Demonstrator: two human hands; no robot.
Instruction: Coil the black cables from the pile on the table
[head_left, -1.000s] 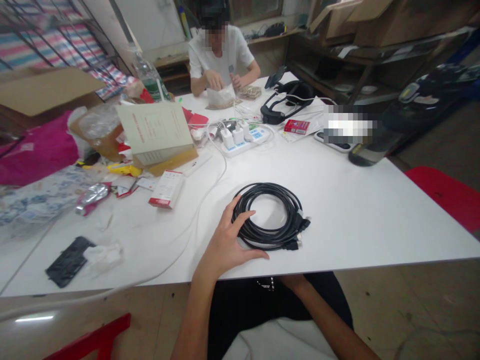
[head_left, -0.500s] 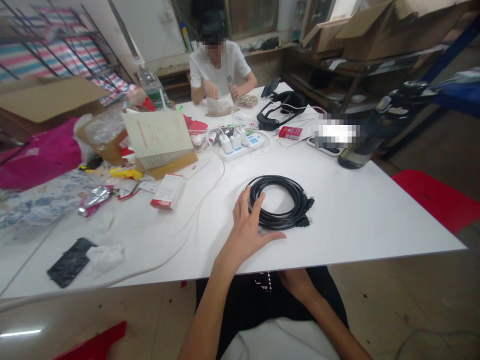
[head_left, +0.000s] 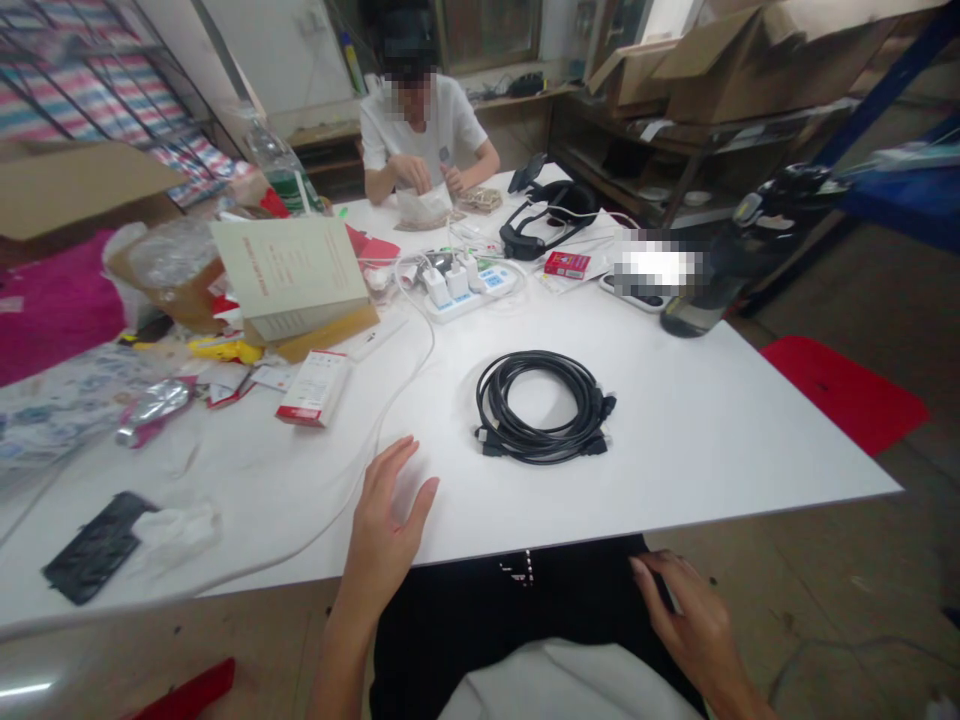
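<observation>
Cable coil: black cable coil (head_left: 540, 448), smooth and glossy, wound in a loose ring of many turns; blocky connectors (head_left: 493, 440) at its left and right lower rim, some with pale tips.
Cardboard carton: small red-and-white carton (head_left: 313, 388), flat-sided, left of the coil.
Power strip: white plastic power strip (head_left: 493, 281) with blue socket faces, beyond the coil; plugs seated along it.
Bottle: dark translucent bottle (head_left: 701, 312), tilted in view, beyond and right of the coil.
Tabletop: plain white table (head_left: 675, 430) beneath the coil.
Room: cardboard boxes (head_left: 757, 70) on a rack, far right of the coil; red stool (head_left: 840, 390) nearer, same side; a person in white (head_left: 457, 115) seated across from the coil.
Left hand: left hand (head_left: 386, 520) near the coil's left, not touching; fingers extended, thumb apart, empty.
Right hand: right hand (head_left: 690, 610) nearer the wearer than the coil, beyond the table edge; fingers loosely curved, thumb apart, nothing visible in it.
</observation>
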